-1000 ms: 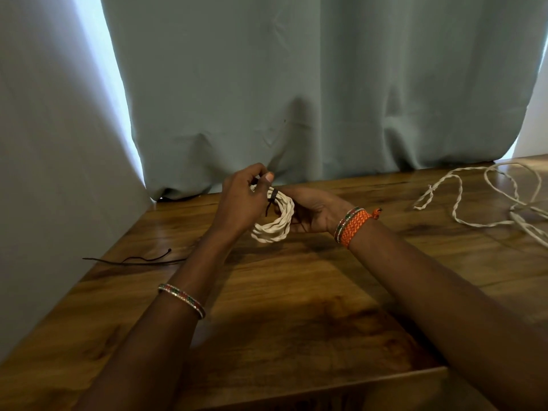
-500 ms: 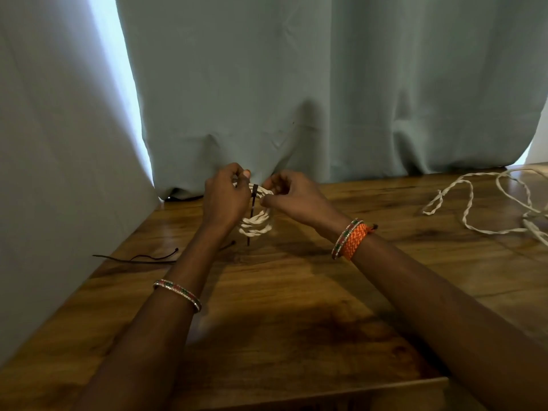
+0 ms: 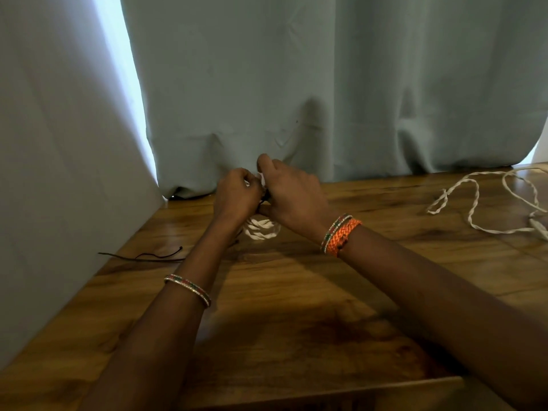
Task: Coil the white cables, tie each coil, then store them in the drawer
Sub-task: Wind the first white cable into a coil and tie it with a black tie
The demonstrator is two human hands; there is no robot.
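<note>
A small coil of white twisted cable [image 3: 262,229] hangs between my two hands above the wooden table [image 3: 296,307], its lower loops showing under my wrists. My left hand [image 3: 235,195] grips the coil's top from the left, fingers curled. My right hand [image 3: 289,192] pinches a thin black tie [image 3: 264,199] at the coil's top, close against my left fingers. Most of the coil and the tie are hidden behind my hands. A second white cable [image 3: 480,200] lies loose and uncoiled on the table at the far right.
Several thin black ties [image 3: 148,257] lie on the table at the left, near the grey curtain [image 3: 296,84] that hangs behind and along the left side. The table's front edge [image 3: 355,390] runs along the bottom.
My right hand has come over the top of the coil and closed in against my left hand. The dangling black tie end is now drawn up between my fingers.
</note>
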